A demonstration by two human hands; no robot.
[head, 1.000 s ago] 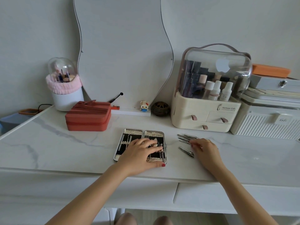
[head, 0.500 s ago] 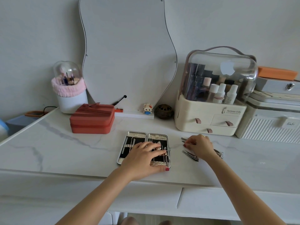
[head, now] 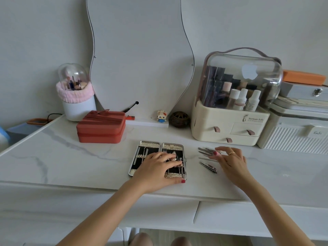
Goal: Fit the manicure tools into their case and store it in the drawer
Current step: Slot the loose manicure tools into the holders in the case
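An open silver manicure case (head: 150, 145) with black lining lies flat on the marble table, several tools strapped inside. My left hand (head: 158, 170) rests flat on it, fingers spread over the right half. To the right lie several loose steel tools (head: 205, 151) and a nail clipper (head: 209, 167). My right hand (head: 231, 161) hovers over the loose tools with fingers spread, its fingertips touching the upper ones. It grips nothing. Two closed drawer fronts (head: 248, 216) run below the table's front edge.
A red zipped box (head: 101, 127) sits back left of the case. A brush holder (head: 77, 96), a wavy mirror (head: 140, 55), a small figurine (head: 161, 115) and a cream cosmetics organiser (head: 230, 110) line the wall. White storage boxes (head: 294, 137) stand at the right.
My right hand has opened and flattened over the loose tools after being curled on them. My left hand stays on the case. The camera shifted slightly.
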